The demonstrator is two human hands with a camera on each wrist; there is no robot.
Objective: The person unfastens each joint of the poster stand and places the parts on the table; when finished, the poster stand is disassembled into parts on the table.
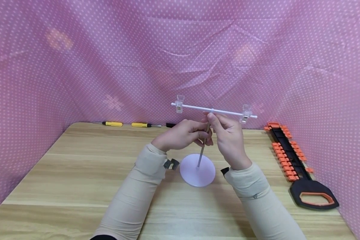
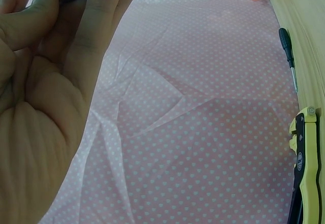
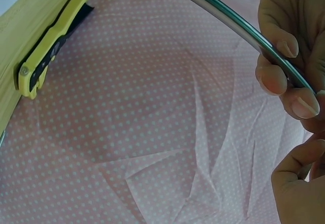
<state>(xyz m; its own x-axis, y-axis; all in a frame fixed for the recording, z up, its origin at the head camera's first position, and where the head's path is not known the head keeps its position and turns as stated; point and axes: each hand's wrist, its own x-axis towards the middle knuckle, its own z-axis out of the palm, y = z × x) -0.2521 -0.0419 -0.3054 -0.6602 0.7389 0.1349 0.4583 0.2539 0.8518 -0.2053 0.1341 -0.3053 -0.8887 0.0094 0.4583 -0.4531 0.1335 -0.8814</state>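
Note:
A tabletop display stand has a round white base (image 1: pixel 192 178), a thin metal rod (image 1: pixel 202 155) and a white crossbar (image 1: pixel 195 107). A clear plastic clip (image 1: pixel 179 104) sits near the bar's left end, and another clear clip (image 1: pixel 246 114) near its right end. My left hand (image 1: pixel 183 135) holds the upper part of the rod, fingers curled round it; the left wrist view shows this hand (image 2: pixel 45 76) from the palm side. Just under the crossbar's middle, my right hand (image 1: pixel 230 138) pinches the top of the rod. The rod leans slightly to the right.
Two yellow-handled screwdrivers (image 1: pixel 112 123) lie along the table's back edge. A yellow-and-black plier-like tool (image 2: pixel 307 158) and a dark-handled screwdriver (image 2: pixel 286 43) show in the left wrist view. On the right lies a black-and-orange rack (image 1: pixel 291 156) with a looped handle. Pink dotted cloth (image 1: pixel 108 66) surrounds the wooden table (image 1: pixel 63 180).

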